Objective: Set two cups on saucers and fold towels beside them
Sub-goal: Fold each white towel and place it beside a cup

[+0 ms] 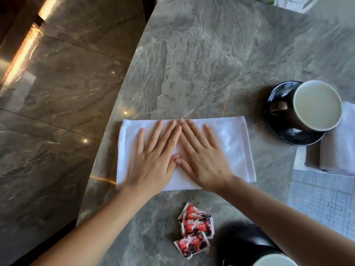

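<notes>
Head view shows the left hand and right hand lying flat, fingers spread and grasping nothing, side by side on a white towel folded on the grey stone table. To its right, a dark cup (pale inside) stands on a black saucer, beside another folded towel.

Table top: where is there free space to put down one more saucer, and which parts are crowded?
Most free: the bare marble beyond the white towel, left of the cup and black saucer. A smaller patch lies near the table's left edge, beside the red packets. Crowded: the right side, with folded towel and checked paper, and the middle under both hands.
</notes>
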